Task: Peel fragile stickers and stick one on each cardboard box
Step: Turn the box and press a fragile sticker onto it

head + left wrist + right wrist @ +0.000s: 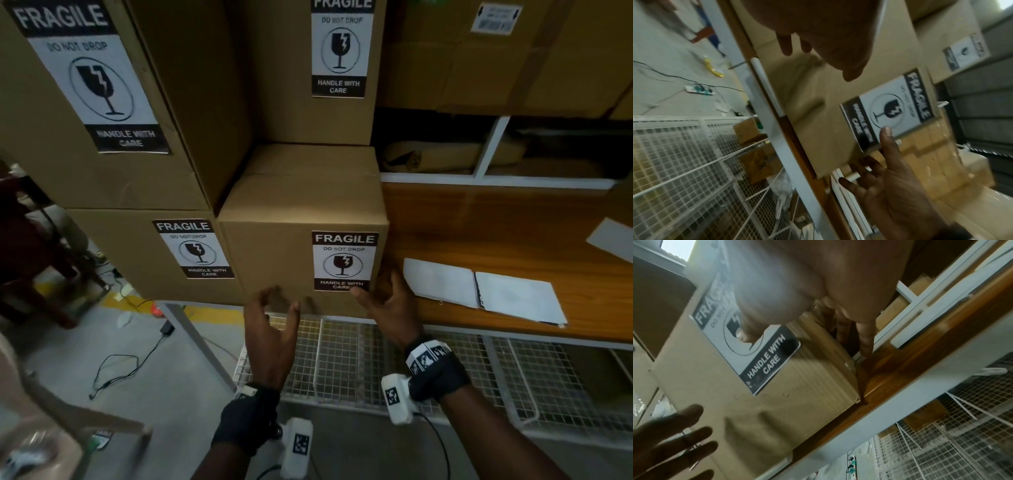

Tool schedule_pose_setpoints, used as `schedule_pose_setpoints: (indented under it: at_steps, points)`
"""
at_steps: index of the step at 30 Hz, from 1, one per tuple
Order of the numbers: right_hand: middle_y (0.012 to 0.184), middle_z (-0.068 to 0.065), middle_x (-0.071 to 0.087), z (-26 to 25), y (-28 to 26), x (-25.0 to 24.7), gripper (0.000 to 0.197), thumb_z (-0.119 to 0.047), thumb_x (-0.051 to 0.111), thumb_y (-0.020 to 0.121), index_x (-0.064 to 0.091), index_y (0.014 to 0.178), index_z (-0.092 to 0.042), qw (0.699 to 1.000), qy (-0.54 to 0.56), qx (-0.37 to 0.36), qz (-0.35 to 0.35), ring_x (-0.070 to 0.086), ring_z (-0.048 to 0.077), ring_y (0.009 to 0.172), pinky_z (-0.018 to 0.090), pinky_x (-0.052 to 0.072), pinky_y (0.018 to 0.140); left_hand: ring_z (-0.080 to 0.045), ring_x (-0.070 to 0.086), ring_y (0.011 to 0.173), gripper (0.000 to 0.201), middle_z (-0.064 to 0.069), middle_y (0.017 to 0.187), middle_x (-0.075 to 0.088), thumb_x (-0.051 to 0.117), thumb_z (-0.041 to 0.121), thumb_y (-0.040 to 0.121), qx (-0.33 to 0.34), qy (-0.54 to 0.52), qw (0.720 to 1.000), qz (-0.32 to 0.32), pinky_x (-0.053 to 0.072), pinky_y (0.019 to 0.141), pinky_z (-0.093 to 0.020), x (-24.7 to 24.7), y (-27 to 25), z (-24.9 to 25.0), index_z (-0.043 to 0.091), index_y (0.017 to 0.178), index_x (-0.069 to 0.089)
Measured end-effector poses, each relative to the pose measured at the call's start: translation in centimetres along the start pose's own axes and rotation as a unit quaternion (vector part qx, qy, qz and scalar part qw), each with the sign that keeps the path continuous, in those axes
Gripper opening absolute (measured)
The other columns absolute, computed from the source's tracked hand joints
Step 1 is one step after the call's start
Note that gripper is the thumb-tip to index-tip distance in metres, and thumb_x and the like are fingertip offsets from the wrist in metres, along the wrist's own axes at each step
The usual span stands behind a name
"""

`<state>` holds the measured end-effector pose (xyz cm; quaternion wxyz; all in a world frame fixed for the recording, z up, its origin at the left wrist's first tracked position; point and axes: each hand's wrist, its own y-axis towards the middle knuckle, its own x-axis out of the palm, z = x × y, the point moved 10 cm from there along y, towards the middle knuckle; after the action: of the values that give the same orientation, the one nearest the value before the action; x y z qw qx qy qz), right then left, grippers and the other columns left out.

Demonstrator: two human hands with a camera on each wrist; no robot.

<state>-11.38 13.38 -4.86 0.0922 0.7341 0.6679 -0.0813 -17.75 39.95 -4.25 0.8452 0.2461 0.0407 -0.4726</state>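
Rectangular fragile sticker (344,261) flat on matte corrugated cardboard box (274,253).

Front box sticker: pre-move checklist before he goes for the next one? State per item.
1. Fragile sticker on the front cardboard box: ok, lies flat on its front face.
2. Sticker corners down: cannot tell, the right hand covers the lower right corner.
3. Right hand clear of the box: not ok, thumb on the sticker, fingers round the box's right edge.
4. Left hand free: ok, fingers loosely curled, holding nothing.
5. The three other boxes in view with their fronts showing are stickered: ok.
6. Next sticker ready: cannot tell, white sheets lie on the wooden shelf, their print unseen.
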Motion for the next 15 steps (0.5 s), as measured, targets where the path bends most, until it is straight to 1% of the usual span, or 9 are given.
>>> schedule_pose_setpoints:
  at_steps: [1, 3, 5, 6, 8, 9, 11, 13, 15]
  points:
    - [0.141, -0.016, 0.049, -0.1, -0.3, -1.2, 0.084, -0.039, 0.082, 0.081, 0.037, 0.152, -0.029, 0.999, -0.023, -0.018, 0.022, 0.044, 0.005, 0.127, 0.030, 0.043, 0.102, -0.001, 0.055, 0.112, 0.042, 0.010, 0.123, 0.058, 0.075, 0.030, 0.091, 0.021, 0.003, 0.999, -0.026, 0.051, 0.094, -0.034, 1.1, -0.4, 1.2, 0.031, 0.126, 0.052]
    - [0.152, -0.007, 0.046, 0.0, -1.0, -4.0, 0.087, -0.042, 0.080, 0.082, 0.034, 0.155, -0.028, 0.995, -0.055, -0.046, 0.066, 0.043, 0.007, 0.132, 0.038, 0.044, 0.108, -0.008, 0.058, 0.113, 0.041, 0.005, 0.125, 0.061, 0.072, 0.038, 0.092, 0.051, 0.016, 0.995, -0.084, 0.051, 0.092, -0.031, 3.6, -1.4, 3.4, 0.023, 0.127, 0.057]
    - [0.153, -0.004, 0.047, 0.3, -1.9, -7.0, 0.079, -0.039, 0.079, 0.085, 0.038, 0.152, -0.029, 0.989, -0.090, -0.068, 0.100, 0.046, 0.011, 0.134, 0.041, 0.047, 0.107, -0.009, 0.060, 0.109, 0.048, 0.001, 0.122, 0.064, 0.066, 0.049, 0.093, 0.086, 0.031, 0.987, -0.134, 0.051, 0.089, -0.027, 6.4, -2.6, 5.9, 0.015, 0.126, 0.062]
    - [0.152, -0.002, 0.048, 0.3, -2.4, -8.6, 0.075, -0.038, 0.077, 0.087, 0.041, 0.151, -0.028, 0.984, -0.111, -0.079, 0.112, 0.048, 0.014, 0.134, 0.042, 0.049, 0.105, -0.007, 0.060, 0.105, 0.048, 0.003, 0.118, 0.065, 0.062, 0.052, 0.093, 0.105, 0.030, 0.982, -0.155, 0.050, 0.086, -0.024, 7.9, -3.3, 7.3, 0.014, 0.123, 0.063]
    - [0.147, 0.002, 0.053, 0.2, -3.4, -12.1, 0.067, -0.035, 0.075, 0.089, 0.045, 0.148, -0.023, 0.972, -0.155, -0.106, 0.139, 0.053, 0.018, 0.131, 0.043, 0.053, 0.101, -0.001, 0.060, 0.099, 0.039, 0.006, 0.112, 0.066, 0.064, 0.049, 0.094, 0.131, 0.012, 0.972, -0.195, 0.050, 0.081, -0.019, 11.2, -4.9, 10.3, 0.018, 0.118, 0.065]
    - [0.144, 0.004, 0.056, 0.2, -4.0, -14.0, 0.063, -0.033, 0.074, 0.090, 0.048, 0.146, -0.020, 0.966, -0.173, -0.116, 0.155, 0.056, 0.019, 0.127, 0.043, 0.055, 0.098, -0.001, 0.061, 0.097, 0.034, 0.007, 0.111, 0.065, 0.066, 0.045, 0.095, 0.140, -0.001, 0.967, -0.211, 0.050, 0.079, -0.018, 12.9, -5.8, 11.7, 0.020, 0.117, 0.065]
    - [0.138, 0.005, 0.060, 0.7, -5.0, -18.1, 0.057, -0.031, 0.073, 0.092, 0.052, 0.143, -0.017, 0.954, -0.195, -0.123, 0.190, 0.059, 0.019, 0.121, 0.044, 0.056, 0.094, -0.002, 0.062, 0.095, 0.031, 0.006, 0.111, 0.065, 0.067, 0.041, 0.095, 0.152, -0.024, 0.960, -0.234, 0.053, 0.078, -0.022, 16.6, -7.4, 14.2, 0.020, 0.118, 0.065]
    - [0.133, 0.004, 0.062, 1.3, -6.1, -22.6, 0.051, -0.031, 0.071, 0.093, 0.055, 0.139, -0.017, 0.946, -0.206, -0.115, 0.223, 0.061, 0.019, 0.117, 0.043, 0.056, 0.091, -0.007, 0.062, 0.099, 0.036, 0.006, 0.113, 0.065, 0.062, 0.048, 0.096, 0.155, -0.038, 0.953, -0.257, 0.057, 0.080, -0.030, 20.6, -9.4, 16.3, 0.021, 0.119, 0.064]
    - [0.130, 0.003, 0.063, 1.9, -7.1, -27.1, 0.048, -0.033, 0.068, 0.093, 0.058, 0.137, -0.017, 0.938, -0.213, -0.106, 0.253, 0.061, 0.018, 0.114, 0.041, 0.056, 0.089, -0.007, 0.062, 0.103, 0.042, 0.006, 0.116, 0.065, 0.057, 0.054, 0.096, 0.155, -0.054, 0.946, -0.280, 0.059, 0.080, -0.037, 24.5, -11.6, 18.5, 0.021, 0.121, 0.063]
